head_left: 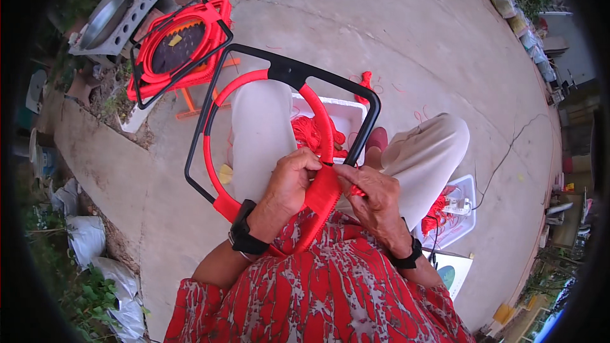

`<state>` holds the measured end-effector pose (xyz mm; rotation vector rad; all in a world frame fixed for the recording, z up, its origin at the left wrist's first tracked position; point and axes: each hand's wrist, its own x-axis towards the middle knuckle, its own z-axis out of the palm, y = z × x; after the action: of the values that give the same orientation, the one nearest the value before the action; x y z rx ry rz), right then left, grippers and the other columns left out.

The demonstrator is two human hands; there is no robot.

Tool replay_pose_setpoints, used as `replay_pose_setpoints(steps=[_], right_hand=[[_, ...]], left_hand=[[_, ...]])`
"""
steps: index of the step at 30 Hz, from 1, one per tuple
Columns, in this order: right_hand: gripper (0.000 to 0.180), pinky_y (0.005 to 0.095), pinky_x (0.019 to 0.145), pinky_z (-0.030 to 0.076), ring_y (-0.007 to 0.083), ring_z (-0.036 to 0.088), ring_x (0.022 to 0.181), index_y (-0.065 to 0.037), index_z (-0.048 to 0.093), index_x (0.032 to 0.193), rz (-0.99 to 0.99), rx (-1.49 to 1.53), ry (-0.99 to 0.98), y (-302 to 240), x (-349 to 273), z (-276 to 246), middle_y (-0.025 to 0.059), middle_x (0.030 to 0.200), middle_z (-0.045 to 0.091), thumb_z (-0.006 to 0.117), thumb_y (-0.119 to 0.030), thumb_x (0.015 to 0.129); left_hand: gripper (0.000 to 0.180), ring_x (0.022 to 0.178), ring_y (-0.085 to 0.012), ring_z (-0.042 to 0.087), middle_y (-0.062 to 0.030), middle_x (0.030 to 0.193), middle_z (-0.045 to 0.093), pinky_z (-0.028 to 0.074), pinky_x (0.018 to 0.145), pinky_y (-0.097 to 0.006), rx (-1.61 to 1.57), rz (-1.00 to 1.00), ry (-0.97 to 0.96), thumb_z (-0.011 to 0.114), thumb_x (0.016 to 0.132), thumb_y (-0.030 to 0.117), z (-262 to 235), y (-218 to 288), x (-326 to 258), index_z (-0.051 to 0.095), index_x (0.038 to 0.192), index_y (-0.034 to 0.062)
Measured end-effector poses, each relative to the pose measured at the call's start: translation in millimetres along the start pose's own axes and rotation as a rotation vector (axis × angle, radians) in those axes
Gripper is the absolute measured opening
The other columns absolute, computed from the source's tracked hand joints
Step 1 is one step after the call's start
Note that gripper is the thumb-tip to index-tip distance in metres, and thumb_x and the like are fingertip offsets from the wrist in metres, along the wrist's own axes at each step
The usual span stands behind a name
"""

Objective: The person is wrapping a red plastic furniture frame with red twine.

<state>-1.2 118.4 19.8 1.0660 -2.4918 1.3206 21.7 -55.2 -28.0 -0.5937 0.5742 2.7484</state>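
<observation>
A black metal frame [289, 71] with an inner ring [323, 114] wrapped in red cord rests tilted over my lap. My left hand [289, 181] is closed on the ring's near right side, its fingertips at a band of tight red wrapping [324, 189]. Just across that band, my right hand [376, 194] pinches a strand of red cord [357, 190] against the frame's lower right corner. Part of the strand is hidden by the fingers. Below, between my legs, a white box [349, 109] holds a heap of red cord [307, 132].
At the far left, several similar red-wrapped frames [219, 9] lie stacked on an orange stand [185, 103]. A white basket [469, 216] with red cord sits by my right knee. A small red cord bundle [365, 82] lies on the concrete floor [413, 57]. White sacks [89, 238] line the left.
</observation>
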Motion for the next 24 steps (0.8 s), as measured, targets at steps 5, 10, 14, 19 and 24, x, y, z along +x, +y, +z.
replay_pose_setpoints(steps=[5, 10, 14, 19, 24], right_hand=[[0.051, 0.0359, 0.059, 0.049, 0.0256, 0.061, 0.068, -0.007, 0.061, 0.117, 0.015, -0.098, -0.205, -6.4, 0.5, -11.0, 0.0098, 0.078, 0.062, 0.064, 0.002, 0.067], [0.051, 0.0367, 0.06, 0.049, 0.0248, 0.06, 0.068, -0.008, 0.061, 0.119, 0.009, -0.13, -0.221, -5.5, 1.2, -8.0, 0.0088, 0.077, 0.061, 0.064, 0.0, 0.069], [0.04, 0.0346, 0.058, 0.05, 0.0249, 0.062, 0.067, -0.006, 0.063, 0.113, 0.044, -0.198, -0.224, -6.2, 2.1, -5.5, 0.0097, 0.076, 0.063, 0.066, -0.001, 0.073], [0.02, 0.0307, 0.057, 0.048, 0.0242, 0.062, 0.061, -0.001, 0.068, 0.097, 0.114, -0.009, -0.002, -3.6, 7.3, 11.7, 0.0124, 0.072, 0.064, 0.07, -0.002, 0.077], [0.02, 0.0304, 0.061, 0.053, 0.0229, 0.068, 0.069, -0.002, 0.067, 0.096, 0.257, -0.001, -0.022, -8.2, 11.0, 14.7, 0.0124, 0.08, 0.068, 0.07, -0.004, 0.076]], left_hand=[[0.006, 0.079, -0.0162, 0.054, -0.0049, 0.079, 0.054, 0.045, 0.083, -0.032, 0.026, 0.041, -0.012, 0.052, 0.076, -0.002, -7.6, -9.6, -0.6, 0.05, 0.074, 0.0032], [0.005, 0.078, -0.016, 0.054, -0.0048, 0.078, 0.054, 0.045, 0.082, -0.032, 0.092, 0.078, 0.002, 0.052, 0.078, -0.001, -11.3, -12.4, 0.6, 0.05, 0.074, 0.0025], [0.004, 0.078, -0.0158, 0.055, -0.005, 0.077, 0.055, 0.045, 0.081, -0.031, 0.106, 0.093, -0.011, 0.052, 0.079, 0.0, -13.3, -11.6, 2.5, 0.051, 0.075, 0.0021], [0.007, 0.073, -0.0108, 0.051, -0.0013, 0.073, 0.052, 0.043, 0.073, -0.026, 0.125, 0.085, 0.039, 0.055, 0.075, -0.001, -9.3, -10.5, 1.6, 0.053, 0.071, 0.0041], [0.005, 0.073, -0.0103, 0.05, -0.0011, 0.073, 0.053, 0.041, 0.072, -0.025, 0.159, 0.119, 0.037, 0.056, 0.075, 0.0, -6.1, -8.4, -0.6, 0.055, 0.072, 0.0036]])
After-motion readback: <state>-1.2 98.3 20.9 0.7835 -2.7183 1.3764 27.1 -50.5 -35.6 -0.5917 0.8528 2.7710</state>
